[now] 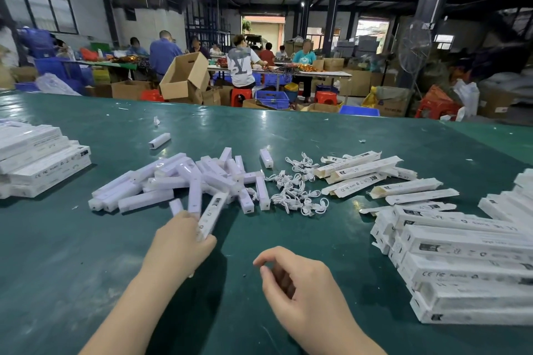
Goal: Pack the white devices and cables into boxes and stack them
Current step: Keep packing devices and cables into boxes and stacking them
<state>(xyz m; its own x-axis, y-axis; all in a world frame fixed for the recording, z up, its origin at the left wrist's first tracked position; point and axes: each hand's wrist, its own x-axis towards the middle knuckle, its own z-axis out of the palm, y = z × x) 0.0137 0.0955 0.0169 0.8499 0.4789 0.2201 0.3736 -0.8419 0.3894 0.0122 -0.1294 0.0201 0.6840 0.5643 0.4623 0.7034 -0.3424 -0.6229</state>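
A heap of long white devices point(184, 181) lies mid-table on the green table point(72, 253). Just right of it sits a tangle of short white cables point(297, 193). My left hand point(178, 242) grips a long white box point(212, 215) at its near end; the box points up and right toward the heap. My right hand point(294, 282) hovers over the table with its fingers loosely curled, holding nothing. Flat unfilled boxes point(357, 173) lie beyond the cables. Stacks of packed boxes stand at the right point(467, 268) and at the left point(37, 161).
A single white device point(159, 140) and small scraps lie farther back on the table. Beyond the far edge, several people sit at other tables among cardboard cartons point(184, 78), blue crates and red stools. A floor fan point(415, 49) stands at the right.
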